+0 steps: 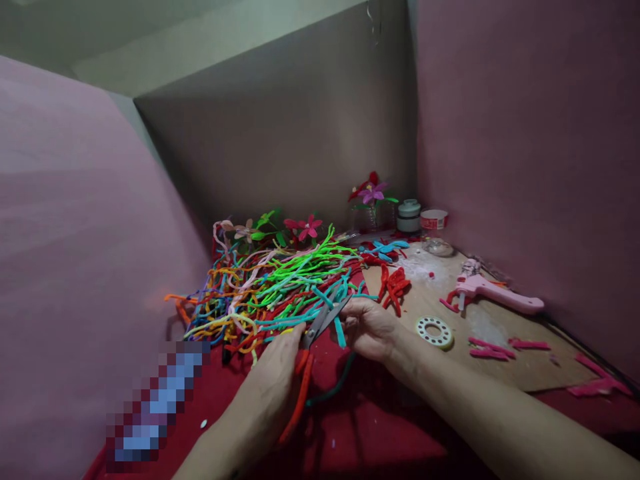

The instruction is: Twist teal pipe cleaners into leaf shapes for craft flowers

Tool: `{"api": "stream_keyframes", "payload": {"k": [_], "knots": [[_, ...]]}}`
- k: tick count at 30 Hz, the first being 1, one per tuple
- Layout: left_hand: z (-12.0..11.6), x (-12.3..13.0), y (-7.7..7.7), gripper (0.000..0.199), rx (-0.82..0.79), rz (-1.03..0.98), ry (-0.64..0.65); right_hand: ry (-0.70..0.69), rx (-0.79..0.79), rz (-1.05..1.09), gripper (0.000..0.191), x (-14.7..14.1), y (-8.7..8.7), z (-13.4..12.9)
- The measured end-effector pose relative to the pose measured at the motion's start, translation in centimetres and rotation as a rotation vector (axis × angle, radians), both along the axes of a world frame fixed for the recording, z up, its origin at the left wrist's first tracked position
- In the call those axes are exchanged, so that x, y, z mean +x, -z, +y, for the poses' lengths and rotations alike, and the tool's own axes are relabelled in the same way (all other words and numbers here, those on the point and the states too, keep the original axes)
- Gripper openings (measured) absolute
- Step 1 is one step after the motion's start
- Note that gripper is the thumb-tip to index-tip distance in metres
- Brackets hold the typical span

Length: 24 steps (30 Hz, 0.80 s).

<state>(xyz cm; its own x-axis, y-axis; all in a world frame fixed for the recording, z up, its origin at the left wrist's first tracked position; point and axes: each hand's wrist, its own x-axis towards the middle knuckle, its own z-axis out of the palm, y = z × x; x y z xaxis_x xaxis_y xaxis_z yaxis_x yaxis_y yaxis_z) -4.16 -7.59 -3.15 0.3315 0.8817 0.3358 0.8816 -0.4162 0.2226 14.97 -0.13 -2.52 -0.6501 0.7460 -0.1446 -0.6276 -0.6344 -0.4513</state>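
Holding the fuzzy turquoise stem (341, 332) taut in the right hand (369, 328), its fingers pinched, should help the orange-handled metal scissors (317, 328), gripped by the left hand (279, 363), cut cleanly.

Looks forward and down from the wearer's head, close above and behind the fingers (359, 307), across the red surface (400, 437) to the back wall (280, 153).
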Motion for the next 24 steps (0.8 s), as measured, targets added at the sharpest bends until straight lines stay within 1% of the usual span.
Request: {"api": "stream_keyframes", "payload": {"k": [2, 6, 10, 13, 16, 18, 22, 24], "knots": [[0.0, 0.1, -0.3, 0.049, 0.001, 0.021, 0.025, -0.011, 0.026, -0.006, 0.009, -0.1, 0.2, 0.0], [-0.3, 1.0, -1.4, 0.047, -0.041, 0.046, 0.035, -0.025, 0.078, -0.062, 0.006, -0.1, 0.3, -0.3], [-0.6, 1.8, -2.3, 0.046, -0.13, 0.053, 0.023, -0.034, 0.071, -0.077, 0.013, -0.1, 0.1, -0.6], [-0.8, 1.9, -2.4, 0.047, -0.2, 0.08, -0.027, -0.039, 0.06, -0.074, 0.017, -0.3, 0.1, -0.8], [-1.1, 1.9, -2.4, 0.046, -0.254, 0.105, -0.098, -0.049, 0.06, -0.096, 0.017, -0.6, 0.3, -1.0], [-1.2, 1.9, -2.4, 0.045, -0.284, 0.128, -0.122, -0.05, 0.052, -0.104, 0.016, -0.9, 0.5, -1.2], [-1.3, 1.8, -2.6, 0.044, -0.33, 0.213, -0.195, -0.062, -0.008, -0.077, 0.014, -1.5, 0.8, -1.3], [-1.4, 1.6, -2.8, 0.043, -0.334, 0.231, -0.244, -0.072, 0.024, -0.056, 0.014, -2.0, 0.8, -1.2]]}}
